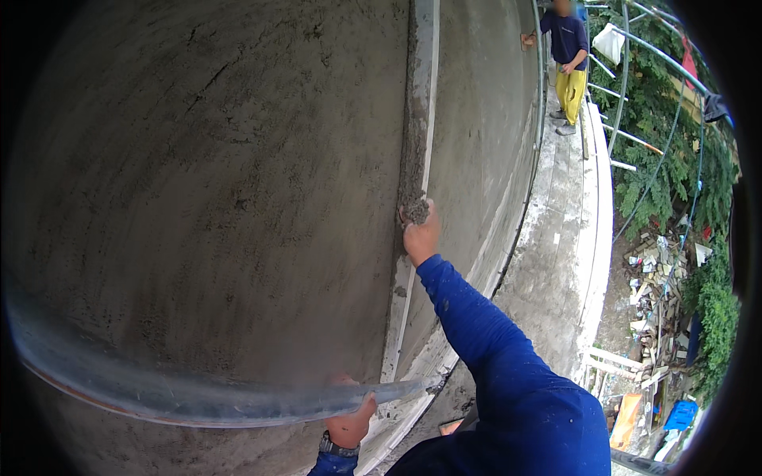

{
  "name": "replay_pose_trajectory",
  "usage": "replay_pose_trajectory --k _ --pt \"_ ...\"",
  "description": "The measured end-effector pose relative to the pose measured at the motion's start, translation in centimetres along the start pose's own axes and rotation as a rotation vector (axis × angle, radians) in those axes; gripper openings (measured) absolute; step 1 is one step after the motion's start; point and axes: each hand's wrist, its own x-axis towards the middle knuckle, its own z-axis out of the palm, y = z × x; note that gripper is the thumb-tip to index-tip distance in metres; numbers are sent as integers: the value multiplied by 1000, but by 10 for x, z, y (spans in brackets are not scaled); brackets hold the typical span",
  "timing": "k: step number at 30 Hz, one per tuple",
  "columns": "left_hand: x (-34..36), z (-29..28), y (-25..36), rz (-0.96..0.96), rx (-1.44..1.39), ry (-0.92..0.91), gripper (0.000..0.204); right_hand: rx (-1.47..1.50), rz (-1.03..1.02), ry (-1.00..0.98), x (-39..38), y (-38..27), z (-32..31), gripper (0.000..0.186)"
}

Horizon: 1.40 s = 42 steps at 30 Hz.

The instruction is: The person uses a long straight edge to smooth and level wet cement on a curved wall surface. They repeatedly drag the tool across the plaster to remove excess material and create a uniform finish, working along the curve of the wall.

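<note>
My left hand point(349, 424), with a watch on its wrist, is closed around a long grey metal straightedge point(198, 402). The straightedge runs from the far left of the view, across the lower part, to just past the hand. My right hand point(422, 236), in a blue sleeve, reaches forward to the upright pale strip point(423, 87) along the wall. Its fingers are curled round a lump of wet mortar point(414, 210), held against the strip's edge. Whether a tool lies under the mortar is hidden. Left of the strip, the wall is covered in rough grey plaster point(262, 198).
A plank walkway point(548, 238) runs along the wall on my right. A person in yellow trousers point(569, 67) stands at its far end, one hand on a float at the wall. Scaffold tubes point(627, 71) line the outer side. Trees point(667, 135) and rubble point(655, 293) lie below.
</note>
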Motion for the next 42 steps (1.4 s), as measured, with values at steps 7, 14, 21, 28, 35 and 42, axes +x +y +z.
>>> replay_pose_trajectory --k 7,14,21,28,35,42 --pt "8 9 -3 141 -74 20 34 32 111 93 117 18 -12 31" --pt "3 -4 -1 96 32 -164 29 -162 118 32 -73 9 0 46" --pt "-45 -31 -38 -114 -189 -63 26 -193 134 -106 -234 -7 1 58" --pt "-168 -2 -214 -925 -471 -108 31 131 275 -208 -236 2 9 53" --pt "-151 90 -260 -1253 -1018 261 64 445 538 -267 -87 7 -8 51" --pt "-83 153 -268 -1203 -1544 709 70 238 699 -474 36 49 -41 44"
